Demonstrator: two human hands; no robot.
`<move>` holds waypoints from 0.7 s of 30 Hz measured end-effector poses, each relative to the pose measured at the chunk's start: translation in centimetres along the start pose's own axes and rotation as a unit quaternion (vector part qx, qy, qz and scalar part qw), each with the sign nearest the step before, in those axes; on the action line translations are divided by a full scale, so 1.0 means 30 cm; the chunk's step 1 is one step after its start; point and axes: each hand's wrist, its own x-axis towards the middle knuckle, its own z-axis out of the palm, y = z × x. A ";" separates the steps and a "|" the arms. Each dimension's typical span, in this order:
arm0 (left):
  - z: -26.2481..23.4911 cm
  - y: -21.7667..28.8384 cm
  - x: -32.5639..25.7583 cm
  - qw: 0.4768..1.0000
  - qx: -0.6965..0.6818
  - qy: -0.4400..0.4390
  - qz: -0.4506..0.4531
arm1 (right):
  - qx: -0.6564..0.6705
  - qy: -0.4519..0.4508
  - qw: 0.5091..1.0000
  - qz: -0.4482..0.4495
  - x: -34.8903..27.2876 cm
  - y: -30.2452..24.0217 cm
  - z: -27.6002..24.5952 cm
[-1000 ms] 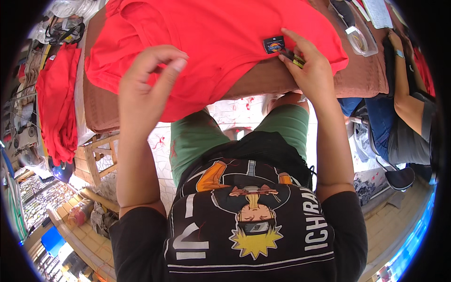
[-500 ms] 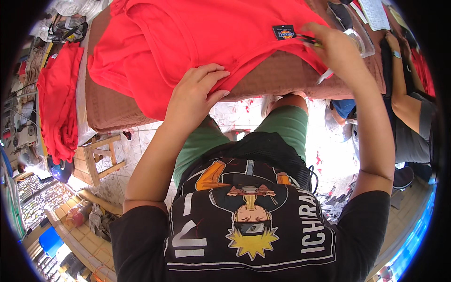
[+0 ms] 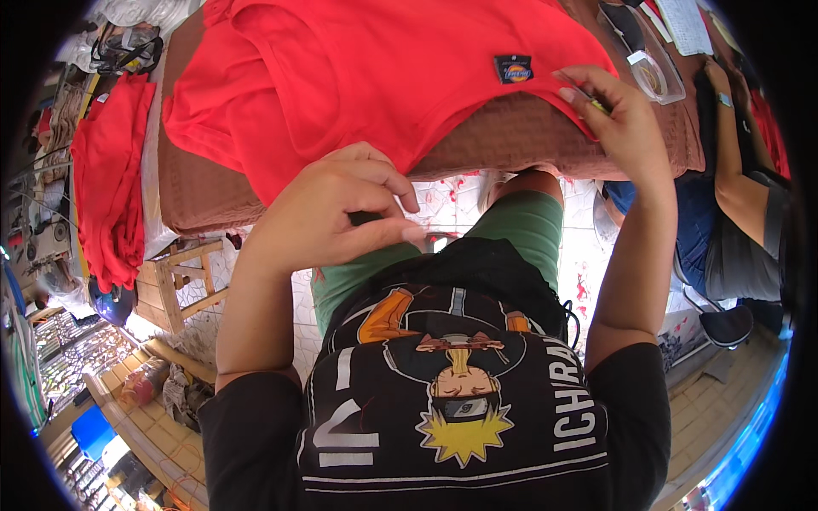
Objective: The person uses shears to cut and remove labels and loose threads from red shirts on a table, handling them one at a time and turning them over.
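A red garment (image 3: 409, 77) lies spread over the brown-covered table (image 3: 209, 200), with a small dark label (image 3: 515, 69) near its right edge. My right hand (image 3: 626, 115) is closed around small thread snips (image 3: 599, 106), mostly hidden by the fingers; a yellowish part shows. Its fingertips are at the garment's right edge, just right of the label. My left hand (image 3: 328, 209) is in front of the garment's near edge, above my lap. Its fingers are bent, with thumb and fingers apart and nothing seen in them.
A clear plastic container (image 3: 660, 81) and a sheet of paper (image 3: 682, 25) lie at the table's far right. Another person's arm (image 3: 733, 162) rests close by on the right. Folded red cloth (image 3: 111, 179) hangs at the left, above a wooden stool (image 3: 183, 281).
My left hand has come off the garment, moving toward me. My right hand has shifted slightly right and down from the label with the snips. The garment's right edge has moved a little.
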 end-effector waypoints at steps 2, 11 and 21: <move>-0.008 -0.003 0.003 0.996 0.061 0.063 -0.020 | 0.041 0.002 0.996 -0.084 0.000 -0.023 0.051; 0.109 -0.045 0.047 0.946 0.010 0.217 -0.241 | 0.107 -0.070 0.971 -0.202 -0.002 -0.192 0.307; 0.181 -0.111 0.024 0.950 0.062 0.237 -0.195 | 0.068 -0.060 0.977 -0.191 -0.002 -0.168 0.362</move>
